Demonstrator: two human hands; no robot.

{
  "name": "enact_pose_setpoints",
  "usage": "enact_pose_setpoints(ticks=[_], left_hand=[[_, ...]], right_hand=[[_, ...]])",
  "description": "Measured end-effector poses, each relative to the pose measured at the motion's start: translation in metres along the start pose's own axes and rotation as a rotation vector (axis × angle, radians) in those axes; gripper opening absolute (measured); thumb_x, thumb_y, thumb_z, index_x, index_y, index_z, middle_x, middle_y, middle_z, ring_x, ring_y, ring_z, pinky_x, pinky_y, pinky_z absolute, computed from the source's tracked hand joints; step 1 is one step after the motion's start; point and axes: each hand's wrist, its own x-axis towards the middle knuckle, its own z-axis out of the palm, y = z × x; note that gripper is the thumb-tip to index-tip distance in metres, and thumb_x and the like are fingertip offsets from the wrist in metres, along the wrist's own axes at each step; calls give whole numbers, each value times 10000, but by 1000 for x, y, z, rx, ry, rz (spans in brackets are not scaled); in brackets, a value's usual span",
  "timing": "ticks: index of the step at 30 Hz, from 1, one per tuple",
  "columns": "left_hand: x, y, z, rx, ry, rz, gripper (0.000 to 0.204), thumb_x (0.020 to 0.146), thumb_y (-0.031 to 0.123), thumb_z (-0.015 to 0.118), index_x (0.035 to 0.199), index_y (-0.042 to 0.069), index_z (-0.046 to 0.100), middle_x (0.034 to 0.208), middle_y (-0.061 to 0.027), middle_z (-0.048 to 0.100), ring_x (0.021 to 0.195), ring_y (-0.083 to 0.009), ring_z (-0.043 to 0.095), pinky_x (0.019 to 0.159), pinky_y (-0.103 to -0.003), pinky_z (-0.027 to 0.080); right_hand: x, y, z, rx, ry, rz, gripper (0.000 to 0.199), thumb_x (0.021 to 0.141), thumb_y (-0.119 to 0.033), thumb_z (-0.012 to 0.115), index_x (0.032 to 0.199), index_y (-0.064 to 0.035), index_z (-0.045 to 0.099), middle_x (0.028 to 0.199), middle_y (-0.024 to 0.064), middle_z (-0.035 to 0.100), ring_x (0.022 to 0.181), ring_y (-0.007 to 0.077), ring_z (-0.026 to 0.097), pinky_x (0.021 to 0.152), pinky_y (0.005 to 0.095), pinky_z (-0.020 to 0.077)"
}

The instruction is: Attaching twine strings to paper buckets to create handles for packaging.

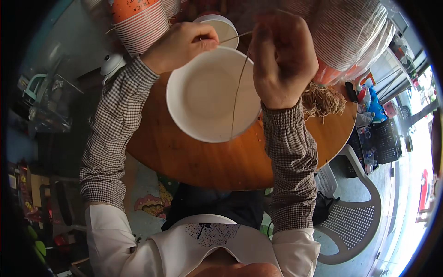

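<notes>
A round white paper bucket [205,99] rests on the wooden table, its open mouth facing me. At its far rim my left hand [187,45] is closed, thumb and fingers pinching the edge where a thin tan string [237,92] comes out. My right hand [285,60] is raised to the right of the bucket, fingers curled around the string. One stretch of string runs between both hands; a loose end hangs down across the bucket's inside. Another pale round container [219,28] stands behind, partly hidden by the bucket.
Stacked orange and white buckets [138,30] stand far left; a plastic-wrapped stack [353,37] stands far right. A heap of tan strings [325,100] lies on the table [217,168] beyond my right forearm. A grey plastic chair [353,221] and black crate [386,141] are at the right.
</notes>
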Motion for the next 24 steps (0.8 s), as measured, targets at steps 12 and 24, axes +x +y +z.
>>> enact_pose_setpoints(ticks=[12, 24], left_hand=[[-23, -6, 67, 117, 118, -177, 140, 812, 211, 642, 860, 95, 704, 758, -50, 682, 683, -190, 656, 650, -303, 513], [-11, -3, 70, -233, 120, -153, 210, 838, 213, 679, 917, 18, 675, 840, -78, 691, 748, -146, 653, 701, -274, 516]], right_hand=[[10, 59, 14, -194, 40, 249, 120, 779, -42, 580, 878, -21, 645, 677, 107, 650, 595, 170, 621, 595, 287, 501], [3, 48, 18, -77, 1, 335, 134, 785, -30, 565, 892, -11, 643, 702, 86, 646, 628, 134, 604, 627, 267, 498]])
